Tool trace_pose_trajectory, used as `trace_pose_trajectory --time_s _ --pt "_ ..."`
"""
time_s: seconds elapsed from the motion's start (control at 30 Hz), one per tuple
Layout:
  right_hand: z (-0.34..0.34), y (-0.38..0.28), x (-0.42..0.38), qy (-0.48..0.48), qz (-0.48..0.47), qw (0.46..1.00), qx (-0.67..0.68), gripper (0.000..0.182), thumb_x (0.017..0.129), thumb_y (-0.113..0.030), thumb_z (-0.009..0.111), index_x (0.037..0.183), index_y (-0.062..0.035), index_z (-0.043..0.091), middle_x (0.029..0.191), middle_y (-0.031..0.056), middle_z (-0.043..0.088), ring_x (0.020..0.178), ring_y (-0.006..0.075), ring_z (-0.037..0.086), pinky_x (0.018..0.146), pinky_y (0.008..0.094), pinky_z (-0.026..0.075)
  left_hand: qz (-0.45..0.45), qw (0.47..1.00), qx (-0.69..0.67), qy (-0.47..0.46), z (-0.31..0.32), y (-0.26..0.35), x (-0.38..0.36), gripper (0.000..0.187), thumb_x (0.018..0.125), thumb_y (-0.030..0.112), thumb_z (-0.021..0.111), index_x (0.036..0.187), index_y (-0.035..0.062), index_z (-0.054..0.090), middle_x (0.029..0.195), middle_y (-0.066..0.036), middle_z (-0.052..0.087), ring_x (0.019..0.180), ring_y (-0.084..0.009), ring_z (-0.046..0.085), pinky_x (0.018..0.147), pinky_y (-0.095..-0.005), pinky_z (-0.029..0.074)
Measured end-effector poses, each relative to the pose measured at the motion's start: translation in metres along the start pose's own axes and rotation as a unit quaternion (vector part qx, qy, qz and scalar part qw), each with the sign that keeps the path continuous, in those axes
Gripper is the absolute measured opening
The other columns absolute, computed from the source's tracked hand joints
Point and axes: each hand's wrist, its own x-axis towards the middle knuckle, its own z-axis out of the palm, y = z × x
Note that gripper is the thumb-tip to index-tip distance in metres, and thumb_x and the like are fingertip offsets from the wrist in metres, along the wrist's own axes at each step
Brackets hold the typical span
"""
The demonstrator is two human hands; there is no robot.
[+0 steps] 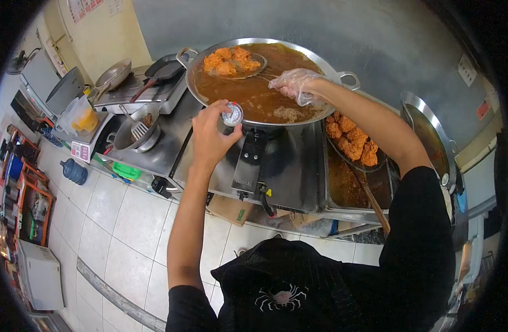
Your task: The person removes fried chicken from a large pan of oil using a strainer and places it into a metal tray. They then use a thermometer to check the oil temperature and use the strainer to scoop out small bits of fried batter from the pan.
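My left hand pinches a round dial thermometer at the near rim of a wide two-handled pan. Brown bubbling oil fills the pan. In a clear plastic glove, my right hand is closed around the thin handle of a skimmer above the oil. Several pieces of orange-brown fried chicken lie on the skimmer at the far left of the pan. Whether the thermometer has a stem in the oil is hidden.
Below my right arm, more fried chicken sits in a strainer over a metal tray. Another large pan stands at the far right. A small pot with a slotted turner and frying pans are on the left.
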Motion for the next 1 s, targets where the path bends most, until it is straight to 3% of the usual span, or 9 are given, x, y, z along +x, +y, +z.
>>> trace_pose_trajectory --time_s 0.17,0.23,0.27,0.5,0.57,0.67,0.83,0.9,1.0 --pt "-0.001 0.003 -0.004 0.036 0.003 0.998 -0.06 0.016 0.088 -0.025 0.058 0.081 -0.0108 0.058 0.052 -0.0052 0.046 0.038 0.0017 0.038 0.029 0.0166 0.025 -0.015 1.0 -0.021 -0.013 0.009 -0.003 0.005 0.041 0.06 0.011 0.075 0.096 0.0071 0.055 0.111 -0.008 0.06 0.098 -0.0252 0.055 0.084 -0.0355 0.04" --pt "-0.001 0.004 -0.006 0.014 -0.021 1.0 0.004 0.02 0.088 -0.017 0.059 0.101 -0.003 0.064 0.057 0.0003 0.056 0.038 0.0046 0.044 0.031 0.0153 0.034 0.002 1.0 -0.021 -0.012 0.011 -0.006 0.006 0.039 0.06 0.011 0.075 0.095 0.0074 0.058 0.109 -0.008 0.061 0.098 -0.0255 0.055 0.083 -0.0358 0.041" --pt "-0.001 0.002 -0.007 0.022 -0.012 1.0 -0.012 0.02 0.089 -0.016 0.056 0.103 -0.0038 0.064 0.057 -0.0003 0.055 0.037 0.0051 0.04 0.031 0.0172 0.031 0.014 1.0 -0.002 -0.021 0.012 -0.009 0.005 0.041 0.059 0.013 0.076 0.097 0.0115 0.058 0.11 -0.005 0.061 0.101 -0.0237 0.054 0.085 -0.0364 0.037" --pt "0.004 -0.002 -0.025 0.014 -0.033 0.999 0.023 0.017 0.09 -0.017 0.054 0.095 -0.0046 0.065 0.053 -0.0036 0.049 0.036 0.0053 0.035 0.032 0.0221 0.025 0.029 0.989 0.133 -0.052 0.017 -0.007 -0.008 0.041 0.064 0.026 0.076 0.099 0.0119 0.061 0.113 -0.004 0.06 0.106 -0.0265 0.05 0.092 -0.0398 0.033" --pt "0.001 0.0 -0.024 0.015 -0.042 0.999 -0.013 0.016 0.089 -0.024 0.058 0.08 -0.0104 0.057 0.053 -0.0065 0.046 0.038 0.0014 0.036 0.031 0.0169 0.025 0.0 0.99 0.144 0.013 0.008 0.01 -0.011 0.041 0.064 0.029 0.077 0.098 0.012 0.061 0.115 -0.004 0.058 0.106 -0.0277 0.049 0.092 -0.0405 0.032" --pt "0.0 -0.005 -0.029 -0.003 -0.01 0.999 0.033 0.016 0.089 -0.023 0.058 0.08 -0.0101 0.058 0.054 -0.0065 0.046 0.039 0.0012 0.037 0.031 0.0167 0.027 -0.073 0.99 0.103 0.07 0.007 0.012 -0.041 0.039 0.065 0.029 0.077 0.096 0.0113 0.062 0.113 -0.006 0.058 0.104 -0.0281 0.05 0.091 -0.0408 0.033" --pt "0.006 0.001 -0.018 0.033 -0.068 0.997 -0.008 0.016 0.089 -0.021 0.057 0.08 -0.0076 0.058 0.054 -0.0057 0.048 0.038 0.0023 0.04 0.03 0.0155 0.028 -0.195 0.98 0.035 0.025 0.012 0.005 -0.122 0.034 0.069 0.027 0.074 0.096 0.0112 0.061 0.109 -0.007 0.057 0.107 -0.0275 0.048 0.094 -0.041 0.03" --pt "0.007 -0.003 -0.016 0.023 -0.09 0.995 0.017 0.016 0.089 -0.02 0.057 0.079 -0.0065 0.059 0.053 -0.0052 0.048 0.037 0.0028 0.04 0.029 0.015 0.028 -0.21 0.976 0.046 0.026 0.002 -0.004 -0.153 0.026 0.072 0.021 0.072 0.092 0.0104 0.062 0.102 -0.008 0.06 0.1 -0.0272 0.051 0.088 -0.0376 0.035" --pt "-0.005 0.008 -0.023 0.005 -0.064 0.997 0.049 0.018 0.086 -0.019 0.061 0.075 -0.0058 0.057 0.051 -0.0033 0.048 0.035 0.005 0.039 0.029 0.0192 0.028 -0.348 0.935 -0.044 0.046 -0.029 -0.025 -0.212 0.013 0.082 0.016 0.065 0.08 0.0038 0.061 0.069 -0.006 0.057 0.064 -0.0167 0.051 0.059 -0.0302 0.039"
